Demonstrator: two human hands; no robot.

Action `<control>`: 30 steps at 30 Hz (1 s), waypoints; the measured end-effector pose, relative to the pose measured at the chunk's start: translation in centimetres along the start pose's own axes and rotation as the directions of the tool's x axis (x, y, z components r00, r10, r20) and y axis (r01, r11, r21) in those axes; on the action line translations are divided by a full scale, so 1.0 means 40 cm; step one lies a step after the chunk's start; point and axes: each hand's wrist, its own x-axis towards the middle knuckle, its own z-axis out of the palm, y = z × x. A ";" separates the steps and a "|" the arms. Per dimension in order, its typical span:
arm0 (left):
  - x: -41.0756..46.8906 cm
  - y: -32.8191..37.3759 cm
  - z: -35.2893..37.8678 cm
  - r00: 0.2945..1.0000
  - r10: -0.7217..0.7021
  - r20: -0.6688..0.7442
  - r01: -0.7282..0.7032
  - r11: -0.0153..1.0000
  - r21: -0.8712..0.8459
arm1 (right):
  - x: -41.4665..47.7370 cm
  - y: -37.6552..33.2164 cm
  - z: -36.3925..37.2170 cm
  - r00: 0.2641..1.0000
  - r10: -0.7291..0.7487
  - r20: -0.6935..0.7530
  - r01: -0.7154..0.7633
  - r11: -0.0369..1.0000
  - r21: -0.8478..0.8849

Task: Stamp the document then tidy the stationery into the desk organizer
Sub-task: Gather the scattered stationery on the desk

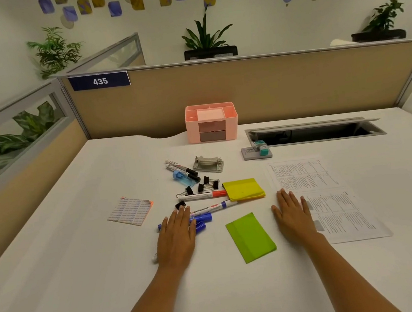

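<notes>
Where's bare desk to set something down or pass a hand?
Bare: the desk left of the label sheet; the near strip in front of the green pad; the right side beyond the document. Crowded: markers and binder clips from the left hand up to the hole punch. The right hand lies at the document's left edge.

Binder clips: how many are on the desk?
5. Four binder clips cluster just left of the yellow sticky pad; the fifth lies at the left hand's fingertips. Others may hide under that hand.
</notes>
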 end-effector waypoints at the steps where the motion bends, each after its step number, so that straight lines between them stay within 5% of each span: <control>1: -0.001 -0.002 -0.003 1.000 -0.024 0.013 0.024 1.000 0.006 | 0.001 -0.011 -0.003 1.000 0.019 -0.001 -0.019 1.000 0.022; 8: -0.013 -0.016 -0.024 0.995 -0.095 -0.013 0.095 0.995 0.017 | -0.016 -0.177 -0.004 0.985 -0.070 -0.156 0.121 0.931 0.345; 19: 0.010 -0.192 -0.016 0.990 -0.097 -0.100 0.094 0.995 -0.038 | -0.017 -0.285 0.079 0.992 -0.121 -0.037 0.122 0.992 0.040; 30: 0.070 -0.329 -0.052 0.974 -0.185 -0.131 0.178 0.982 -0.065 | -0.035 -0.477 0.123 0.982 -0.185 -0.028 0.187 0.978 0.098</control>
